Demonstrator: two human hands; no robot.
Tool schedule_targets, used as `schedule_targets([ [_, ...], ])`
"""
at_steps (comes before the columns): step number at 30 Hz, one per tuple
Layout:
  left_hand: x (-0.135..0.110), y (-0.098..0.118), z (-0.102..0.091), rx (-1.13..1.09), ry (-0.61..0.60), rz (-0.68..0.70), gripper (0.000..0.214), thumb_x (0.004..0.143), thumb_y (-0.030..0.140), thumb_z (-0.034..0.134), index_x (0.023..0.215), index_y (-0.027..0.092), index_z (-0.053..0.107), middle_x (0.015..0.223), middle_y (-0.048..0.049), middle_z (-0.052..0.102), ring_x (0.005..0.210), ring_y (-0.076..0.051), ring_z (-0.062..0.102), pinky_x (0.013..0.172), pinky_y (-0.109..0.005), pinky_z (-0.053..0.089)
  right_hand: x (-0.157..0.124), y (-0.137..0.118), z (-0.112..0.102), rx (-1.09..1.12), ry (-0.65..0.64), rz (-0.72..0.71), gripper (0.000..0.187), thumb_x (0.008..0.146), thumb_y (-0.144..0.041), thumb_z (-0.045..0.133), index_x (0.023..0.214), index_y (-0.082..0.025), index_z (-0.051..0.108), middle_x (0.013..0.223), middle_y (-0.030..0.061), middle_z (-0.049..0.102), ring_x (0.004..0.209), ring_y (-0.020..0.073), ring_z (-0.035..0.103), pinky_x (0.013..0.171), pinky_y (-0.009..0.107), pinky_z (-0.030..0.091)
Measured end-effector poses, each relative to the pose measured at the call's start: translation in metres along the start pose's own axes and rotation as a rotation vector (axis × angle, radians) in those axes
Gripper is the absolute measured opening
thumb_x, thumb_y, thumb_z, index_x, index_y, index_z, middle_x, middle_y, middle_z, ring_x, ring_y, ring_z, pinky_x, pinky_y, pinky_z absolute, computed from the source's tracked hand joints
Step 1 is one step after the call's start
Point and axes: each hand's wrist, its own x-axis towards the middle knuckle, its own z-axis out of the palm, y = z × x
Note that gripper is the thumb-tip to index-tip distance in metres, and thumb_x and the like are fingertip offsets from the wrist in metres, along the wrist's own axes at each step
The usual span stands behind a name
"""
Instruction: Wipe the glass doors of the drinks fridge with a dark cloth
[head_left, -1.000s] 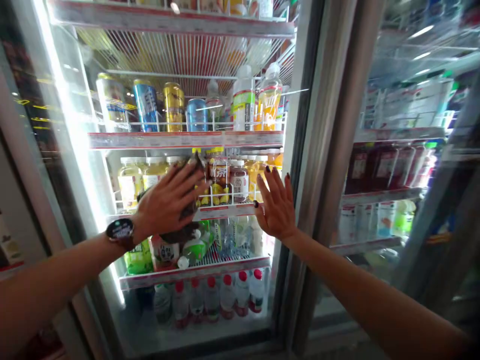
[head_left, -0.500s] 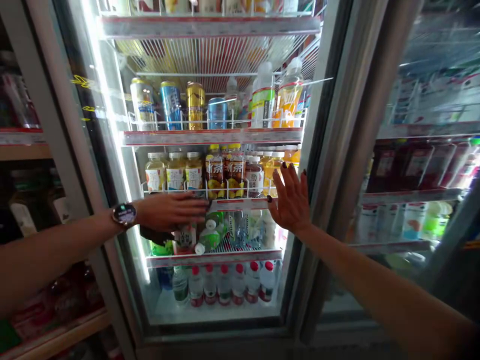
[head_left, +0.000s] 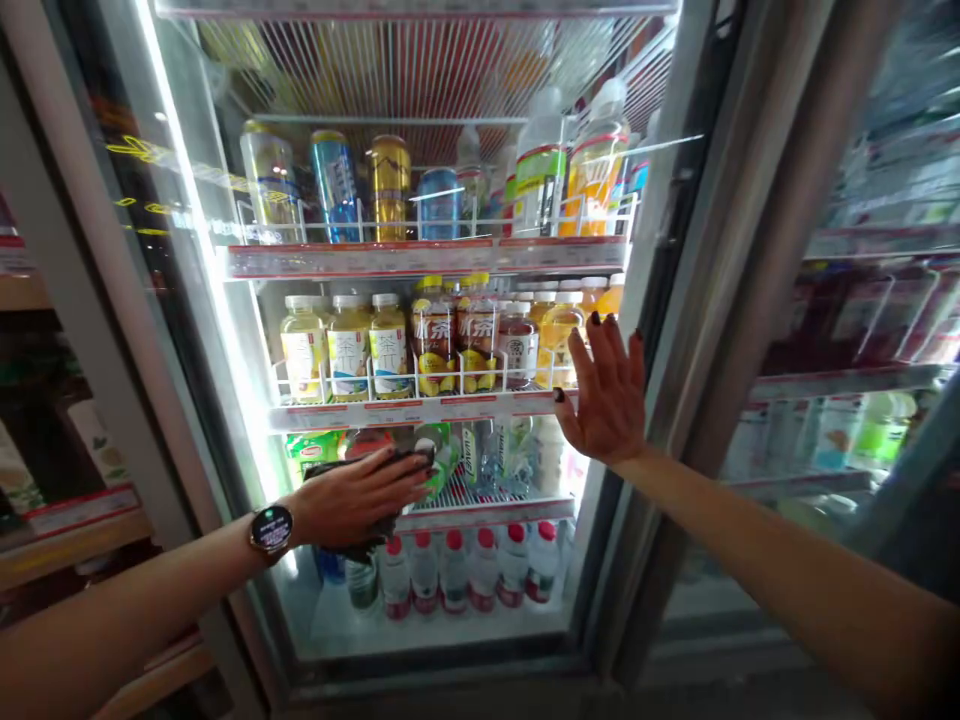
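My left hand [head_left: 358, 496] lies flat on the glass door [head_left: 225, 400] of a lit drinks fridge, pressing a dark cloth [head_left: 375, 468] against it at the height of the third shelf. A round watch [head_left: 271, 530] sits on that wrist. My right hand [head_left: 604, 390] is spread flat against the same glass near the door's right edge, fingers up, holding nothing. Behind the glass stand cans [head_left: 389, 188] on the upper shelf, tea bottles [head_left: 349, 346] on the middle one and red-capped water bottles [head_left: 480, 565] at the bottom.
A grey door frame [head_left: 739, 260] runs up on the right, with a second glass door [head_left: 862, 330] of drinks beyond it. Wooden shelves [head_left: 52, 540] with goods stand to the left of the fridge.
My left hand with the cloth has slid down the glass from the middle shelf to the third shelf. My right hand stays pressed on the glass. The view has shifted a little.
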Motion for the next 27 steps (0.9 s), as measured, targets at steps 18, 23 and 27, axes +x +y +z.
schedule_targets([
  [18, -0.008, -0.145, -0.105, 0.196, 0.299, -0.556, 0.074, 0.097, 0.046, 0.058, 0.162, 0.022, 0.032, 0.175, -0.0047, 0.018, 0.162, -0.033, 0.013, 0.134, -0.058, 0.014, 0.000, -0.001, -0.001, 0.037, -0.046, 0.048, 0.081, 0.101, -0.047, 0.037, 0.168, -0.028, -0.003, 0.177, 0.0063, 0.011, 0.162, 0.0383, 0.017, 0.128, 0.069, 0.018],
  [23, -0.044, -0.034, -0.026, 0.024, 0.117, -0.311, 0.082, 0.092, 0.069, 0.055, 0.161, 0.028, 0.037, 0.165, -0.0065, 0.043, 0.160, -0.031, 0.025, 0.134, -0.052, 0.014, -0.002, -0.001, 0.000, 0.001, -0.042, 0.066, 0.079, 0.101, -0.050, 0.034, 0.169, -0.028, -0.002, 0.177, 0.0063, 0.013, 0.162, 0.0401, 0.016, 0.128, 0.070, 0.017],
  [27, -0.073, 0.036, 0.019, -0.089, -0.015, -0.111, 0.065, 0.096, 0.052, 0.057, 0.155, 0.028, 0.048, 0.158, -0.0042, 0.052, 0.155, -0.024, 0.037, 0.131, -0.042, 0.025, -0.001, 0.000, 0.002, 0.030, -0.019, 0.041, 0.080, 0.101, -0.051, 0.034, 0.169, -0.026, -0.001, 0.177, 0.0070, 0.011, 0.162, 0.0394, 0.015, 0.128, 0.070, 0.017],
])
